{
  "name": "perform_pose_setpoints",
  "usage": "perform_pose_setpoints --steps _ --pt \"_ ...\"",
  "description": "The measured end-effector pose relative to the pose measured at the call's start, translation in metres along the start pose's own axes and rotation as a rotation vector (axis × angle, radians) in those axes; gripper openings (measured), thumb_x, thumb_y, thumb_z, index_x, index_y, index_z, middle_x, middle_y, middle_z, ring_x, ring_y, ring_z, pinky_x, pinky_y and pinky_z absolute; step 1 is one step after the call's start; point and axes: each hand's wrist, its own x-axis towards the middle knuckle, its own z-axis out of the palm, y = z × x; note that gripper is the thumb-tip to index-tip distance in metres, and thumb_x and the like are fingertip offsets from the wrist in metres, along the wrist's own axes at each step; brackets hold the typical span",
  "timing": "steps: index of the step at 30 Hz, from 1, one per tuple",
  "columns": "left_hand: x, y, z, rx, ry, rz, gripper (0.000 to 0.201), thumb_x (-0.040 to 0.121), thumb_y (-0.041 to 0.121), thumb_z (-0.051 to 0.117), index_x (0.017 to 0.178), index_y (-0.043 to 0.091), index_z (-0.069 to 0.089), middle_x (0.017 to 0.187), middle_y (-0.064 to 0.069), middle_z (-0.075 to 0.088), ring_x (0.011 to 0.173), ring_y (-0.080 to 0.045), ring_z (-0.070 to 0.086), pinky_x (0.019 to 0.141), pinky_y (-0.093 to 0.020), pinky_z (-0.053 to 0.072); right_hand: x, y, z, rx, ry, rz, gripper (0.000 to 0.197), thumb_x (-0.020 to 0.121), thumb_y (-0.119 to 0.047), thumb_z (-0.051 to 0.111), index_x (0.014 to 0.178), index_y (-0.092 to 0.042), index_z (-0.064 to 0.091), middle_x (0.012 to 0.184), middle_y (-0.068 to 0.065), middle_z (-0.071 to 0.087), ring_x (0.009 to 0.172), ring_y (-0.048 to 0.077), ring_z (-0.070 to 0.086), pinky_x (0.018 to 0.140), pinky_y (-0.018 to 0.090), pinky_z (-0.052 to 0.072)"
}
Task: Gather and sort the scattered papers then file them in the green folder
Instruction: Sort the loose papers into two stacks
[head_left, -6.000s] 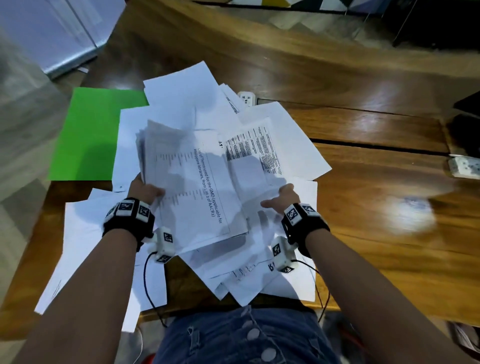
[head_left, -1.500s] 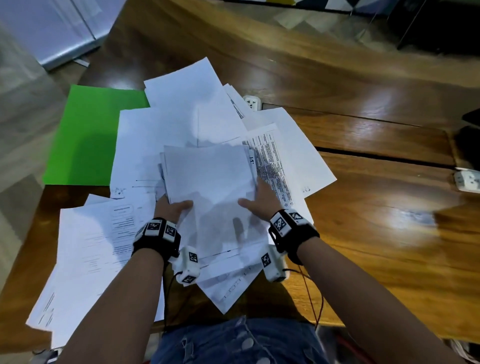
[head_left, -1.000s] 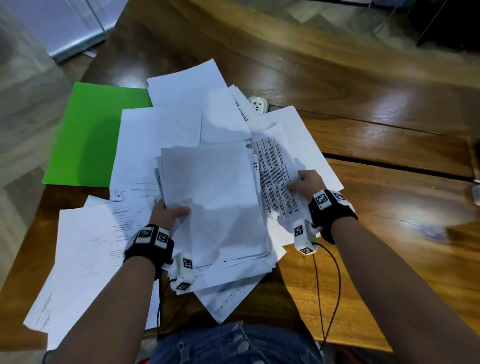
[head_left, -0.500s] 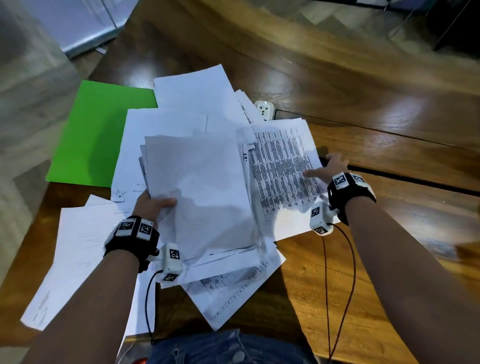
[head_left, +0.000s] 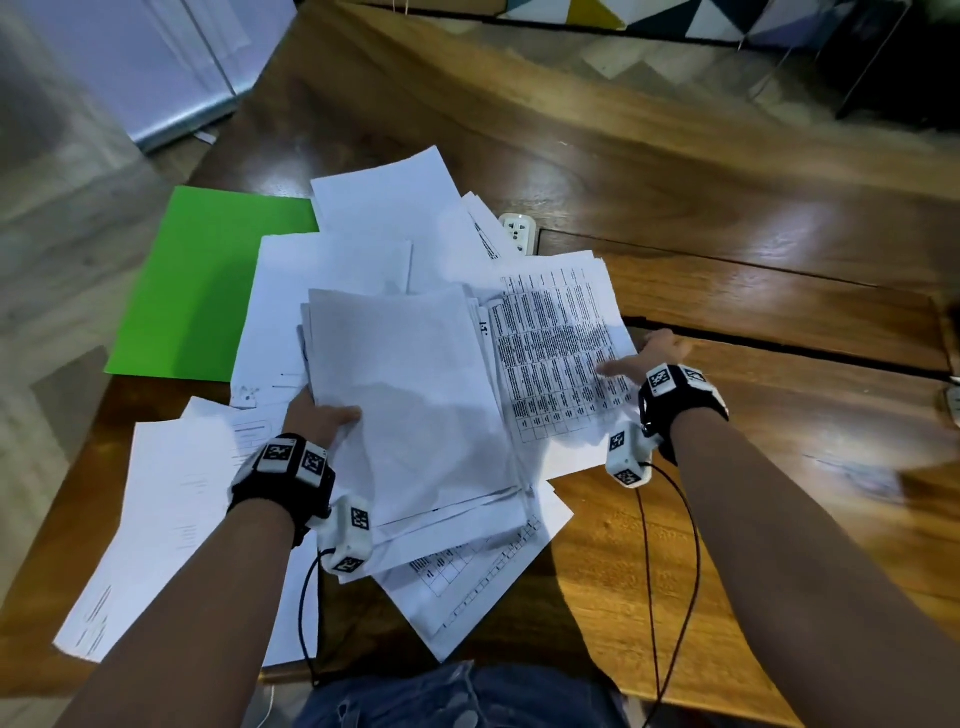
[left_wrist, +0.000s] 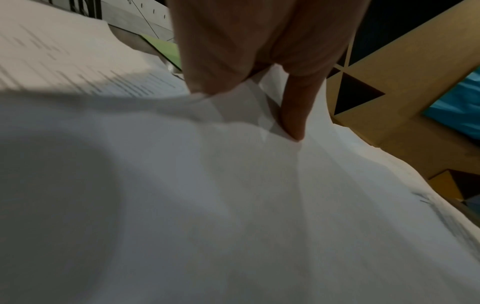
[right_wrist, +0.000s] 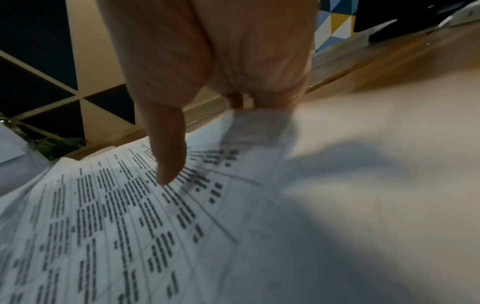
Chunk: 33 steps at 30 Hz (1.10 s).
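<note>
My left hand (head_left: 322, 415) grips a thick stack of white papers (head_left: 410, 400) at its left edge, thumb on top (left_wrist: 292, 115), the stack lifted over the pile. My right hand (head_left: 649, 358) pinches a printed sheet with a dense table (head_left: 561, 353) at its right edge, thumb on the print (right_wrist: 168, 160) and the other fingers hidden under the sheet. More loose papers (head_left: 176, 499) lie scattered on the wooden table (head_left: 779, 519). The green folder (head_left: 202, 280) lies flat at the left, partly under blank sheets (head_left: 384, 208).
A white power socket (head_left: 519, 234) is set in the table behind the pile, another at the right edge (head_left: 953, 405). A dark seam (head_left: 805, 353) runs across the table beyond my right hand. Wrist-camera cables hang off the near table edge.
My right hand left the stack, moved right and took hold of the printed table sheet, drawing it up and rightward. The left hand kept its hold on the stack.
</note>
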Motion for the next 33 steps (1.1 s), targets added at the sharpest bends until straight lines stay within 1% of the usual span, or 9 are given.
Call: perform_pose_setpoints --steps 4,10,13,18,21,24,26,30,33 --pt "-0.007 0.001 -0.002 0.080 0.000 0.022 0.057 0.070 -0.003 0.074 0.124 -0.005 0.055 0.120 -0.024 0.062 0.111 -0.038 0.060 0.095 -0.043 0.047 -0.007 -0.003 0.004 0.073 -0.106 -0.007 0.105 0.056 -0.037 0.088 0.139 -0.002 0.034 0.128 0.021 0.055 0.108 0.038 0.060 0.076 0.044 0.055" --pt "-0.007 -0.004 0.001 0.135 0.019 -0.006 0.049 0.079 -0.005 0.067 0.126 -0.006 0.052 0.125 -0.025 0.059 0.113 -0.038 0.058 0.084 -0.030 0.042 -0.013 -0.002 0.008 0.176 -0.125 -0.113 0.040 0.080 -0.018 0.072 0.115 0.000 0.062 0.105 0.016 0.068 0.088 0.029 0.064 0.064 0.028 0.050" --pt "-0.003 -0.006 0.002 0.167 0.020 -0.017 0.052 0.079 -0.002 0.069 0.127 -0.007 0.051 0.129 -0.024 0.057 0.116 -0.036 0.057 0.085 -0.029 0.041 -0.020 -0.005 -0.021 0.189 -0.024 -0.110 0.015 0.085 -0.011 0.062 0.095 -0.001 0.064 0.087 0.016 0.065 0.072 0.028 0.061 0.062 0.032 0.052" --pt "-0.005 -0.010 0.007 0.104 0.004 -0.049 0.050 0.080 -0.006 0.067 0.127 -0.007 0.051 0.129 -0.025 0.056 0.109 -0.034 0.059 0.084 -0.028 0.039 -0.023 0.004 -0.081 0.346 0.194 -0.087 0.032 0.091 -0.004 0.052 0.119 0.012 0.056 0.089 0.021 0.066 0.059 0.021 0.050 0.053 0.023 0.047" --pt "-0.010 -0.012 0.009 0.032 -0.028 -0.029 0.049 0.081 -0.007 0.065 0.128 -0.007 0.051 0.127 -0.025 0.057 0.112 -0.036 0.058 0.083 -0.029 0.041 -0.043 0.010 -0.087 0.531 0.181 -0.109 0.030 0.088 -0.005 0.060 0.116 0.007 0.060 0.115 0.023 0.066 0.080 0.023 0.058 0.075 0.029 0.050" --pt "-0.012 -0.013 0.007 -0.103 -0.091 -0.023 0.047 0.083 0.005 0.067 0.127 0.000 0.054 0.114 -0.016 0.064 0.109 -0.025 0.056 0.079 -0.026 0.052 -0.066 0.008 -0.063 0.599 0.073 -0.126 0.005 0.085 -0.005 0.062 0.088 -0.003 0.066 0.073 0.006 0.072 0.079 0.023 0.057 0.065 0.024 0.050" --pt "-0.009 -0.015 0.005 -0.215 -0.146 -0.065 0.053 0.072 0.034 0.077 0.120 0.018 0.062 0.121 -0.012 0.064 0.118 -0.029 0.057 0.099 -0.040 0.048 -0.081 0.003 -0.033 0.557 -0.039 -0.141 0.017 0.084 -0.002 0.063 0.070 -0.011 0.062 0.049 -0.005 0.063 0.064 0.020 0.055 0.047 0.016 0.046" --pt "0.018 -0.036 0.005 -0.328 -0.189 -0.173 0.093 0.041 0.068 0.082 0.124 0.033 0.059 0.130 -0.003 0.061 0.120 -0.032 0.056 0.103 -0.051 0.042 -0.104 -0.009 0.037 0.403 -0.239 -0.217 0.006 0.085 -0.004 0.060 0.081 -0.007 0.064 0.070 0.011 0.064 0.061 0.022 0.056 0.060 0.035 0.048" --pt "0.016 -0.034 0.006 -0.275 -0.187 -0.162 0.099 0.051 0.070 0.077 0.137 0.032 0.047 0.141 0.001 0.049 0.130 -0.028 0.047 0.109 -0.051 0.035 -0.115 -0.019 0.080 0.270 -0.255 -0.267 0.024 0.084 -0.007 0.060 0.108 -0.008 0.058 0.094 0.011 0.066 0.085 0.029 0.064 0.074 0.040 0.053"
